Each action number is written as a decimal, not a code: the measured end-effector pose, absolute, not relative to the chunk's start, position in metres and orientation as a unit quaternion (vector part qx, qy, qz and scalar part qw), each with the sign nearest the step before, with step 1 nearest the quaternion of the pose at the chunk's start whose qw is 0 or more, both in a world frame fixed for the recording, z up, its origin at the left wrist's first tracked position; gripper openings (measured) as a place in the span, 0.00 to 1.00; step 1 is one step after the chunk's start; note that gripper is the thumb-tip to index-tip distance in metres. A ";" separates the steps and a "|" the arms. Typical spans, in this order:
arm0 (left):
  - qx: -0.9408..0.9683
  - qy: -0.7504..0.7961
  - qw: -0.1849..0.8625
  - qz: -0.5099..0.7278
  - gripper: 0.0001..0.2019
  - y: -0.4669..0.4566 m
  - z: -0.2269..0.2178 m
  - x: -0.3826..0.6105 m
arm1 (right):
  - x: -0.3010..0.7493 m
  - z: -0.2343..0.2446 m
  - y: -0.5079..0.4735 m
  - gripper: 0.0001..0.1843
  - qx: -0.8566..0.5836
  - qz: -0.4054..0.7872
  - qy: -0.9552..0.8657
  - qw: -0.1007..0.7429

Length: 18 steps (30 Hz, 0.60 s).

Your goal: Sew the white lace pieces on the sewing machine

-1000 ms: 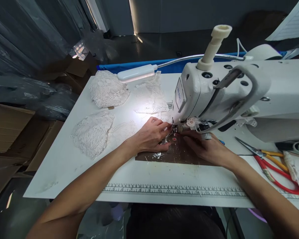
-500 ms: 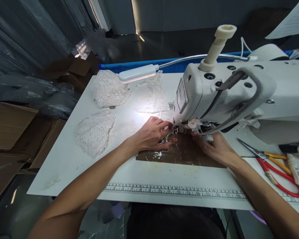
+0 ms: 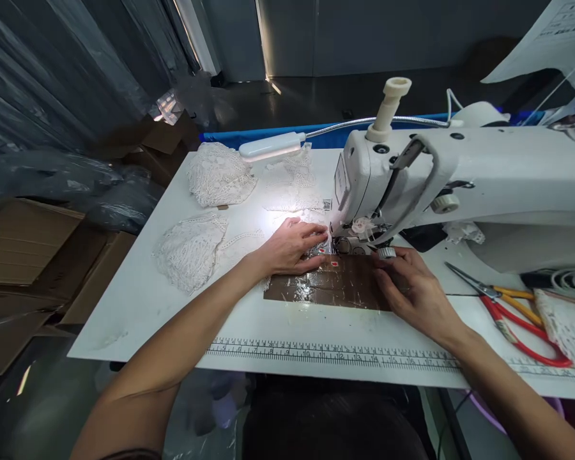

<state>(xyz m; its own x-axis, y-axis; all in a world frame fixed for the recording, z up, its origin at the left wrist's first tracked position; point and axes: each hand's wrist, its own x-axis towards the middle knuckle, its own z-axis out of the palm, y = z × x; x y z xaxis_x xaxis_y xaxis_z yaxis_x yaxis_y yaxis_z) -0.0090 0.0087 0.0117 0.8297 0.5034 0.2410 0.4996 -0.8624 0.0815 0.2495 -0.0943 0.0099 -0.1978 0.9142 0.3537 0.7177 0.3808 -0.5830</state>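
A white sewing machine stands on the white table, lit by a gooseneck lamp. My left hand lies by the needle, fingers curled and pinching a small pale piece at the presser foot. My right hand rests on the brown taped patch right of the needle, fingers bent; a white thimble caps one finger. What it holds, if anything, is hidden.
Several white lace pieces lie at the left and back of the table. Red-handled scissors and more lace sit at the right. A ruler strip runs along the front edge. Cardboard boxes stand to the left.
The head has pulled back and up, so the view is wider. My right hand has slid out from under the machine head toward me. The left hand stays at the needle.
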 end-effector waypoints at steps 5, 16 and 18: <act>0.951 0.281 -0.014 0.129 0.15 0.013 0.010 -0.017 | 0.247 -0.005 -0.093 0.13 -0.528 0.142 -0.768 0.333; 0.948 0.250 -0.048 0.192 0.13 0.001 0.002 -0.004 | 0.247 -0.019 -0.094 0.11 -0.502 0.127 -0.785 0.341; 0.952 0.257 -0.017 0.163 0.15 0.001 0.003 -0.005 | 0.247 -0.020 -0.094 0.11 -0.500 0.126 -0.786 0.341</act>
<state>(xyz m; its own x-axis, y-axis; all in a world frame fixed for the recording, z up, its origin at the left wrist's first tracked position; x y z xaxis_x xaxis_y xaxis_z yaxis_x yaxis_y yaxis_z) -0.0046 0.0015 0.0030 0.8145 0.4846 0.3189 0.4957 -0.8670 0.0514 0.2472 -0.0941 -0.0200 -0.2670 0.8720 0.4103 0.6996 0.4682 -0.5397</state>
